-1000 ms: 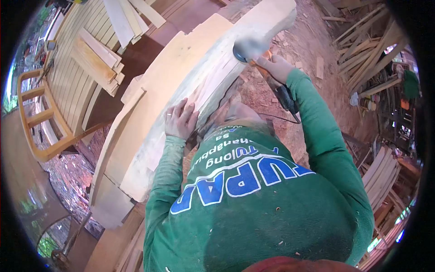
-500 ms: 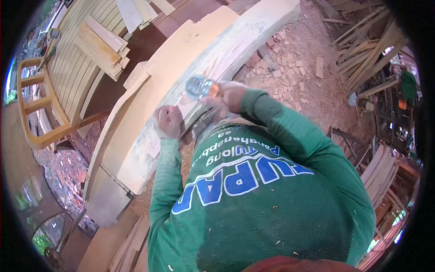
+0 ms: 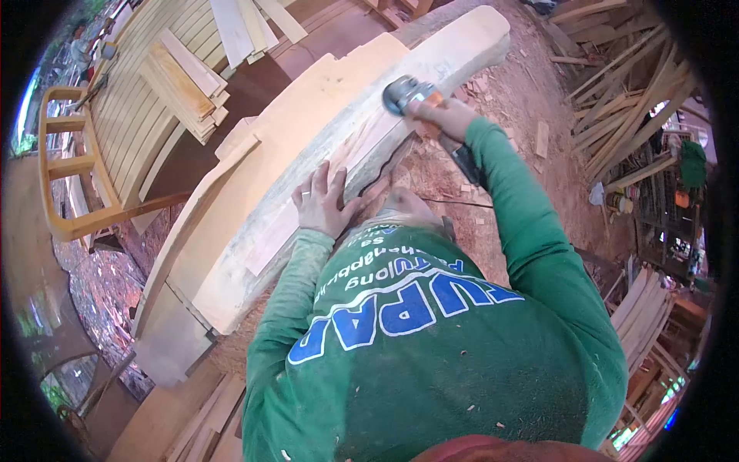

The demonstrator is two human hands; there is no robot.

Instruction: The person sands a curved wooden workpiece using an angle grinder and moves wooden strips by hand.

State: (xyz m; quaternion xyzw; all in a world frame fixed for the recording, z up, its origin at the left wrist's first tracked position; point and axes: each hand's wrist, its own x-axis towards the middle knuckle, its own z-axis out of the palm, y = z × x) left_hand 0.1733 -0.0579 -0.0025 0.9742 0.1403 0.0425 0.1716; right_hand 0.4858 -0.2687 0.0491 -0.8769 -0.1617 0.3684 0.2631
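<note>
My right hand [image 3: 450, 117] is wrapped round an angle grinder [image 3: 426, 95] with an orange body and a dark handle end. Its round disc lies on or just over the long curved wooden board [image 3: 362, 127], toward the far end; exact contact is hard to tell. My left hand [image 3: 323, 206] rests on the near part of that board with its fingers spread and holds nothing. Dust and pale streaks cover the board's top. A dark power cord [image 3: 377, 183] runs along the board's near edge, between my hands.
Beyond the board lies a wide pale panel [image 3: 254, 173]. Slatted wood with loose slats [image 3: 181, 85] stands at the upper left, next to a wooden frame [image 3: 58, 165]. Offcuts and sawdust litter the ground [image 3: 539, 108]. Stacked lumber [image 3: 623, 108] fills the right side.
My right hand has moved the angle grinder up and right along the board, away from my body. My left hand has gone from closed to spread flat, a little to the right.
</note>
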